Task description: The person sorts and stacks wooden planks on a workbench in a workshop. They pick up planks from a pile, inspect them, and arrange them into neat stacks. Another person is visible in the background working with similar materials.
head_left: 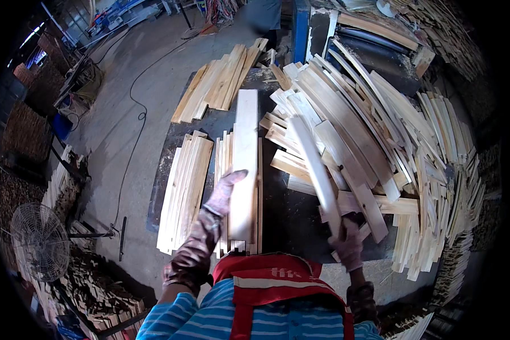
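My left hand [226,191], in a pale glove, is closed on the left edge of a wide pale wooden plank [245,136], its thumb lying on the face. That plank is over a row of narrower boards [224,153] on the dark table. At the right, my gloved right hand [347,245] is closed round the near end of another wooden plank [311,156]. This one slants away from me, its far end beside the big heap of boards [345,127]. It looks slightly blurred.
Stacked boards [187,187] lie left of the wide plank, with another group [218,82] farther back. A dark machine [374,56] stands behind the heap. A caged fan [39,241] is at the lower left, and a black cable [133,96] runs along the floor.
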A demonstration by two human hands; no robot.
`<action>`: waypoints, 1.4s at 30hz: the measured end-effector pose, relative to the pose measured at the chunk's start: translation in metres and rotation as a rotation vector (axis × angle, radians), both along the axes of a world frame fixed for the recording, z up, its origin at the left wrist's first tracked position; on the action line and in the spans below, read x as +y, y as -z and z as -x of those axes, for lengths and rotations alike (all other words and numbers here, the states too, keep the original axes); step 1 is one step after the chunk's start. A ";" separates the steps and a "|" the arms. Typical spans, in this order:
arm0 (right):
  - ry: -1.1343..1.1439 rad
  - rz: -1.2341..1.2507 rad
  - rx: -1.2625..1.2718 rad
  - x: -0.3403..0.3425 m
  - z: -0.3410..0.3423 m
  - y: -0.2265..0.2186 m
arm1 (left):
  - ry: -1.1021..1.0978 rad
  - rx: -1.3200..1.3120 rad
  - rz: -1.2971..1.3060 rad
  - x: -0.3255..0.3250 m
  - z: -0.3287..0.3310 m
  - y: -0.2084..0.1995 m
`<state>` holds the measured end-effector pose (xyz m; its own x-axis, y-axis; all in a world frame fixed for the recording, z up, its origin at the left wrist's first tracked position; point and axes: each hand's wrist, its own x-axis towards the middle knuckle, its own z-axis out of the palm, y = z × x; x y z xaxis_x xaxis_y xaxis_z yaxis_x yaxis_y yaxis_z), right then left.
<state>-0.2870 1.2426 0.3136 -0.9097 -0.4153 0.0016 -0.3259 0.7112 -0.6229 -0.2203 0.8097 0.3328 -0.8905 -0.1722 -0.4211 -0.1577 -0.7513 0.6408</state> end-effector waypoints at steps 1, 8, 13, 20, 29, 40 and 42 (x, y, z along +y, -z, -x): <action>-0.016 0.042 -0.068 0.000 -0.013 -0.008 | -0.011 -0.156 0.198 -0.009 -0.009 -0.012; -0.022 0.101 -0.646 0.051 -0.107 0.005 | 0.057 -0.333 1.211 -0.073 -0.134 0.091; -0.187 -0.036 -0.872 -0.025 -0.070 -0.002 | -0.120 -0.607 1.218 -0.046 -0.150 0.226; -0.669 -0.027 -0.299 -0.139 -0.064 0.132 | -0.064 -0.727 1.021 -0.022 -0.108 0.157; -0.572 -0.138 -0.573 -0.119 -0.066 0.151 | -0.273 -0.418 0.607 0.020 -0.110 0.165; 0.180 -0.496 0.331 -0.020 0.074 0.018 | -0.232 -0.537 0.634 -0.028 -0.095 0.190; 0.275 -0.574 0.604 0.025 0.100 0.005 | -0.391 -0.424 0.858 -0.034 -0.087 0.199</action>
